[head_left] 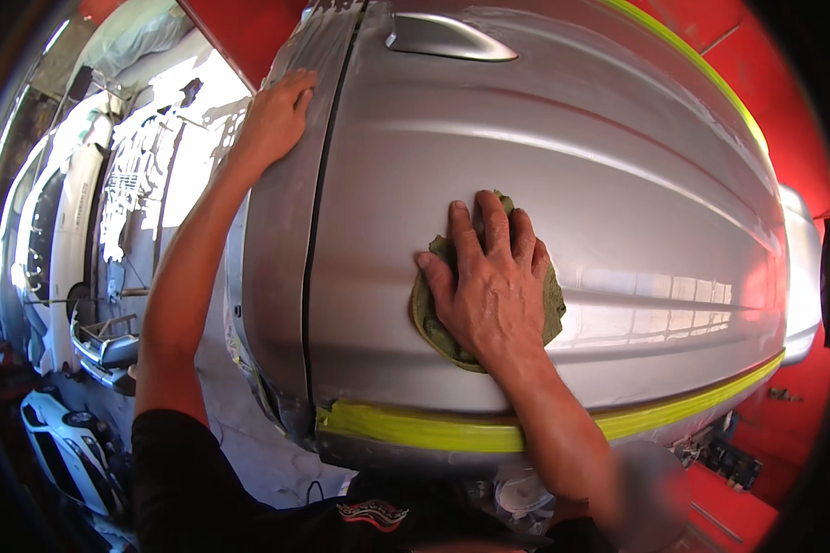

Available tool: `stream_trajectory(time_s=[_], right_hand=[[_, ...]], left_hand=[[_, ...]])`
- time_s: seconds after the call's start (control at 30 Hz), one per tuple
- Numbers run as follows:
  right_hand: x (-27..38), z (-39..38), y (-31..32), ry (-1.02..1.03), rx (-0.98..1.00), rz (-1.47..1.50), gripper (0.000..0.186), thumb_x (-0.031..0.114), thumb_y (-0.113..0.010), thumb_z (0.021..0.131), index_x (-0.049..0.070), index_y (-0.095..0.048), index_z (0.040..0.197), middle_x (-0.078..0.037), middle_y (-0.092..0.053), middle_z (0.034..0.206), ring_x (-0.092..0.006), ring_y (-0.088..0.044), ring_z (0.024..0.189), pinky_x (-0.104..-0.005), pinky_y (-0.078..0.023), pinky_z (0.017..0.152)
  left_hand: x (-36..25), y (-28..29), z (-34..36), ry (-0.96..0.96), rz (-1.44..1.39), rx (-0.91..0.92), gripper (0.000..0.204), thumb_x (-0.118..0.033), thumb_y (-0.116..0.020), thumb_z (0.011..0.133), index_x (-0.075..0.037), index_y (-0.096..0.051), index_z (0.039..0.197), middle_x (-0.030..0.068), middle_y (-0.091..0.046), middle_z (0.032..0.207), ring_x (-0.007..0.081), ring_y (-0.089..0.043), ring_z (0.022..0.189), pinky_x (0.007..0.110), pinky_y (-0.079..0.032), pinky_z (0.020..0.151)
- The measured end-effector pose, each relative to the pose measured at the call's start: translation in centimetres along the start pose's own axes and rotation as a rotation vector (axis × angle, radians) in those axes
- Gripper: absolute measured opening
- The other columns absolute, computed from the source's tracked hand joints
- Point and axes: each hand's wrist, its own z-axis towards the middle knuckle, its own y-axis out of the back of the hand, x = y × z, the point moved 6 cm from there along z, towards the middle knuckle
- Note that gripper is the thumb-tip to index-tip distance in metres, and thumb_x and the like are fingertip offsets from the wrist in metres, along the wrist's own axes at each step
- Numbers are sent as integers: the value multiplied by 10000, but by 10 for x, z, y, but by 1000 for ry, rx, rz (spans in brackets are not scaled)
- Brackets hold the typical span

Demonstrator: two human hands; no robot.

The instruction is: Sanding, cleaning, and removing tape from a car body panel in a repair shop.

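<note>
My right hand (498, 295) presses a crumpled olive-green cloth (424, 318) onto the silver-grey car roof (387, 175). Its fingers bend slightly over the cloth, which sticks out around the palm and past the fingertips. Farther off to the left, my left hand (281, 111) rests on the panel beyond the dark seam (326, 166). That hand is empty, its fingers stretched forward and partly bent down over the surface. A silver shark-fin antenna (452, 39) stands on the roof ahead of both hands.
Yellow-green masking tape (433, 428) runs along the near roof edge, with another strip (710, 64) along the far edge. Clear plastic film (281, 405) hangs at the near left corner. Parked cars (69, 452) stand at the left; red surfaces (788, 442) lie to the right.
</note>
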Motion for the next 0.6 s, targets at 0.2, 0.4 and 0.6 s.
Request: stream_trajectory(time_s=[0.2, 0.4, 0.6], right_hand=[[8, 1, 7, 26, -30, 43, 592, 432, -640, 970, 23, -602, 1395, -216, -439, 1495, -477, -419, 1338, -609, -368, 1072], [0, 0, 3, 28, -37, 30, 593, 432, -647, 963, 14, -608, 1383, -205, -445, 1471, -470, -441, 1303, -602, -384, 1055], [2, 4, 0, 4, -35, -24, 596, 426, -649, 960, 12, -603, 1387, -207, -438, 1480, -472, -436, 1311, -606, -385, 1052]], left_hand=[[78, -23, 132, 162, 125, 99, 379, -300, -473, 1064, -133, -667, 1343, 155, -672, 1347, 382, -625, 1251, 454, -479, 1084], [22, -7, 28, 45, -57, 180, 399, -238, -484, 1085, -140, -580, 1460, 132, -581, 1492, 323, -530, 1400, 400, -422, 1167], [13, -1, 1, -75, -64, 142, 384, -220, -499, 1072, -124, -604, 1428, 133, -574, 1493, 316, -503, 1418, 409, -416, 1173]])
